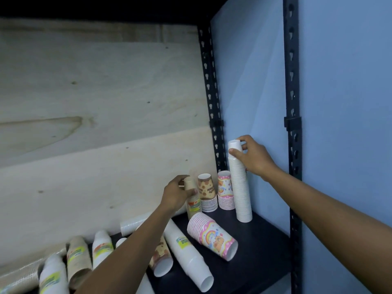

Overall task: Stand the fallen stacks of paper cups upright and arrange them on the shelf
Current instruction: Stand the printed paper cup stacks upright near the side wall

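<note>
- Gripping the top of a tall white cup stack (240, 183), the right hand (253, 157) is seen with thumb in front and fingers curled behind the uppermost cup; the stack is held upright on the dark shelf board (261, 247), close to the blue side panel (252, 92).
- The left hand (176, 194) is closed around the top of a short kraft-and-green printed cup stack (193, 205), which is held upright just right of its fingers.
- Just beyond the left hand's fingertips, a brown patterned cup stack (207, 193) is stood upright, and a pink patterned cup stack (226, 190) is stood beside it, touching or nearly touching the tall white stack below the right hand.
- Below and between the two hands, a pink rainbow-print cup stack (213, 235) is seen lying on its side, its open mouth turned toward the camera.
- Beside the left forearm, on its right, a long white cup stack with a green label (188, 251) is laid flat, and a brown patterned stack (162, 261) is partly hidden under the forearm.
- To the left of the left forearm, further fallen stacks are found: a white stack with a green-orange label (101, 247), a kraft stack (77, 259) and another white labelled stack (53, 274).
- A clear plastic cup stack (130, 225) is laid against the plywood back panel (95, 113), behind the left forearm.
- The black perforated upright (293, 81) is seen just beyond the right wrist.
</note>
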